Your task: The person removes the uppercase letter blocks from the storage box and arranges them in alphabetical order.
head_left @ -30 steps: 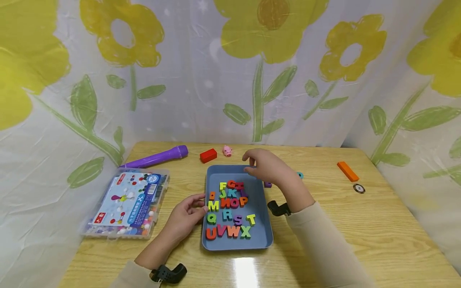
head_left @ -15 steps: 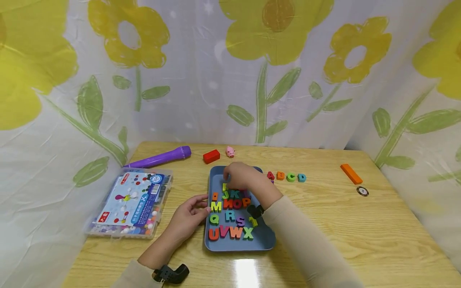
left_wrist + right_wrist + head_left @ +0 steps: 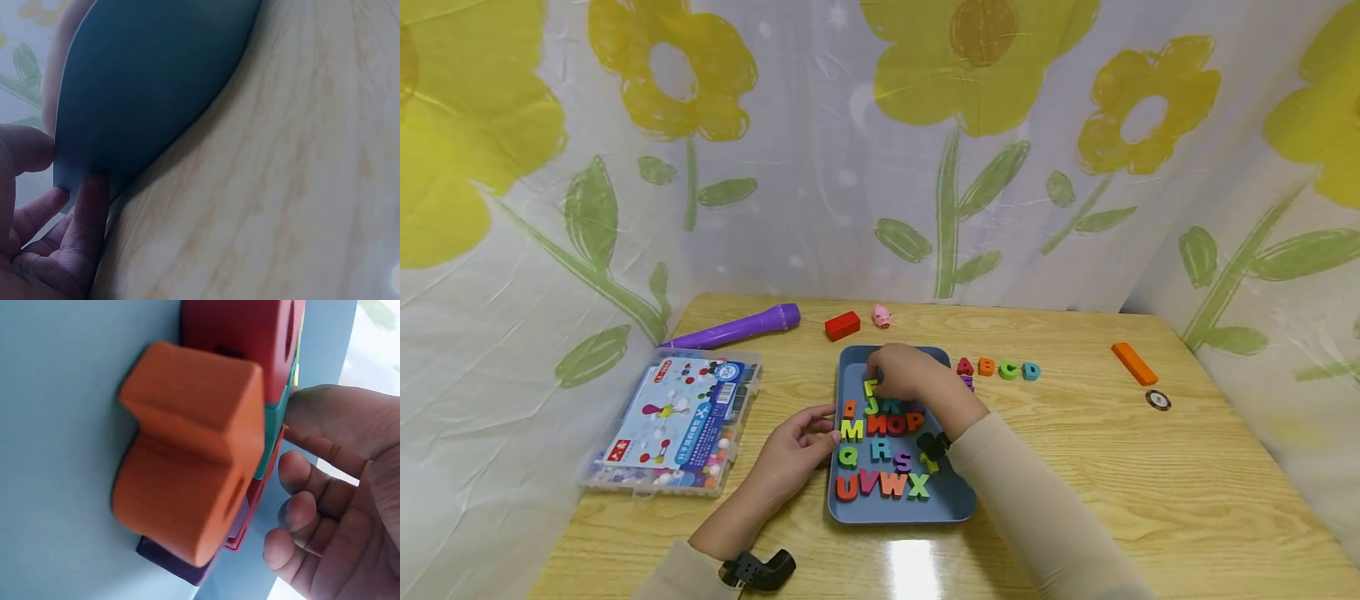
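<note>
Head view: one blue plastic tray [image 3: 958, 500] mid-table holds coloured foam letters [image 3: 880, 482]; four more [image 3: 997, 367] lie beside. Left hand [image 3: 790, 454] pinches its rim; right hand [image 3: 904, 372], barely moved since, curls onto the top row, grasp unclear.

Blue tray [image 3: 958, 500] on table holds colourful letter blocks [image 3: 880, 482].

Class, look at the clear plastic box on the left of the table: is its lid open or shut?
Shut: the clear plastic box lies flat, its labelled lid down over the coloured pieces.
</note>
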A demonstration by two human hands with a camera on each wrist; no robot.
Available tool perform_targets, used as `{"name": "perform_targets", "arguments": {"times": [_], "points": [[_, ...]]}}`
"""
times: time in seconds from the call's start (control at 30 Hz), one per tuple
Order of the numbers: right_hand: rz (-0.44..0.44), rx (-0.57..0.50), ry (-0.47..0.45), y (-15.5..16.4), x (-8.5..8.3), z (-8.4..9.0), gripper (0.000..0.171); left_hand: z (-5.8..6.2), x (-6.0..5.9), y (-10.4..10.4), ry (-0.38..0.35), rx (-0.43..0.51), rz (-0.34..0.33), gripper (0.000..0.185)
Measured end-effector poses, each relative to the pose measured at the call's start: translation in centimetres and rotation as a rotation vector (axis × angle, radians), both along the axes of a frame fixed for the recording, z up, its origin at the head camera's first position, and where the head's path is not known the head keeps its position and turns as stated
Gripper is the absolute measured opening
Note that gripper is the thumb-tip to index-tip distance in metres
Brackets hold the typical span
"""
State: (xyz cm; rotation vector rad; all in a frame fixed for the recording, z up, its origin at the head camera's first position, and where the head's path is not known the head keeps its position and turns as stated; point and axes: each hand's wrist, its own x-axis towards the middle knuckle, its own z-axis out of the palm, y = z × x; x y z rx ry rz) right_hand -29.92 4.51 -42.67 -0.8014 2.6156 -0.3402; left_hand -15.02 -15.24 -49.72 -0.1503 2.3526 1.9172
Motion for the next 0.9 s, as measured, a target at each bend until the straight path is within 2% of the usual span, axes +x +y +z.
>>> {"name": "perform_targets", "arguments": {"times": [0.23,0.37,0.5,0.7,0.9], "points": [[0.005,-0.02,0.025,0.4,0.2,0.4,0.019,0.0,0.0,0.0,0.002,-0.009,0.001,0.047],[0.013,-0.082,0.074,1.7,0.3,1.6,0.017,-0.1,-0.1,0.0,-0.002,-0.02,0.01,0.046],[0.007,-0.169,0.142,4.6,0.3,3.1,0.021,-0.2,-0.1,0.0,-0.006,-0.025,0.007,0.046],[-0.121,-0.258,0.178,10.6,0.5,4.1,0.022,-0.1,0.0,0.0,-0.008,-0.028,0.008,0.047],[-0.224,-0.23,0.172,15.4,0.6,2.7,0.02,-0.2,-0.1,0.1,-0.013,-0.003,0.001,0.047]]}}
